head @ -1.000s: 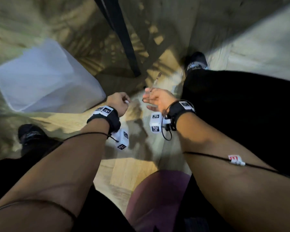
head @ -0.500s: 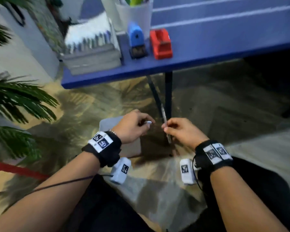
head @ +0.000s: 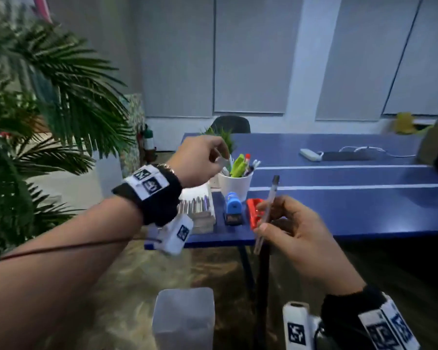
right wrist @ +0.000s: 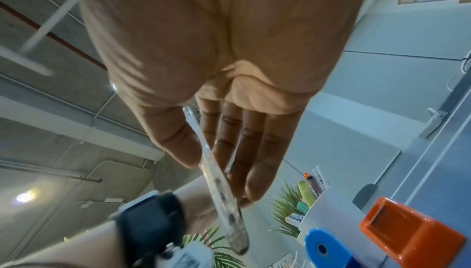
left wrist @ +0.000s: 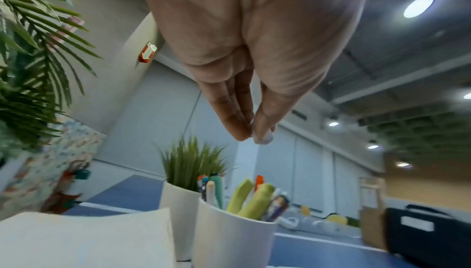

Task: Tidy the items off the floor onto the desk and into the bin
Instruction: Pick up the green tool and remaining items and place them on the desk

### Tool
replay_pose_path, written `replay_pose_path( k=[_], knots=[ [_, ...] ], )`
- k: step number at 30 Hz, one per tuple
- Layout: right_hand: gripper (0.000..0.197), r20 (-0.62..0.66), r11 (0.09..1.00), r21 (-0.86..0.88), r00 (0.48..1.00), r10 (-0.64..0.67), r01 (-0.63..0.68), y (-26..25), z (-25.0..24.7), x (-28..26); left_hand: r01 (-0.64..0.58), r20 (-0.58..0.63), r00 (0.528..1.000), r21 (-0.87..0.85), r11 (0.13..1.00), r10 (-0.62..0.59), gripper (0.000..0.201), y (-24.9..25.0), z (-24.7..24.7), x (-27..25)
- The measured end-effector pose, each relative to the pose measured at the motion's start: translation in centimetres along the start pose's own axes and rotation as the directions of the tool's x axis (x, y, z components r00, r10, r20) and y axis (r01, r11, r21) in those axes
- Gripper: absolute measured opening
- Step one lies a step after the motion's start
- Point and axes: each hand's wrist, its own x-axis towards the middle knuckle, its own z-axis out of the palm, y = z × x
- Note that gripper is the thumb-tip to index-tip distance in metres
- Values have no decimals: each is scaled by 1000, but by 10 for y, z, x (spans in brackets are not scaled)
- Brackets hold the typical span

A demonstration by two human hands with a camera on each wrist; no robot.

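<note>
My left hand (head: 221, 157) is raised over the white pen cup (head: 235, 184) on the blue desk (head: 352, 208). It pinches a small white piece (head: 223, 161) between thumb and fingertips, and the left wrist view shows that small white piece (left wrist: 262, 136) directly above the pen cup (left wrist: 229, 238). My right hand (head: 266, 221) holds a clear pen (head: 267, 210) upright near the desk's front edge, thumb against fingers; the right wrist view shows the clear pen (right wrist: 219, 181) too. A translucent bin (head: 183, 317) stands on the floor below.
On the desk's left corner lie a stack of notebooks (head: 197, 213), a blue sharpener (head: 232, 207) and a red dispenser (head: 254, 210). A small potted plant (head: 220, 137) stands behind the cup. A big palm (head: 48, 97) fills the left. The desk leg (head: 261, 286) runs down beside the bin.
Both hands have risen from near the floor to desk height. The left hand has moved up and forward over the pen cup; the right still holds the pen.
</note>
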Motion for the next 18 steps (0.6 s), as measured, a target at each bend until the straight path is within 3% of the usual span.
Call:
replay_pose_path(
  k=[3,6,12,18],
  knots=[
    [26,7,1000,-14,1000,-11,11,-11,-2,9,61,87,993,171,983,-77,12,-19,22,65],
    [27,41,999,-53,999,-6,8,-9,-8,5,101,158,976,296,950,-153,15,-36,55,96],
    [26,98,989,-147,995,19,-4,-1,-26,-1,70,242,951,444,893,-195,20,-51,99,105],
    [22,74,989,-137,996,-41,51,1,-25,26,32,205,969,460,888,-141,30,-48,92,103]
  ],
)
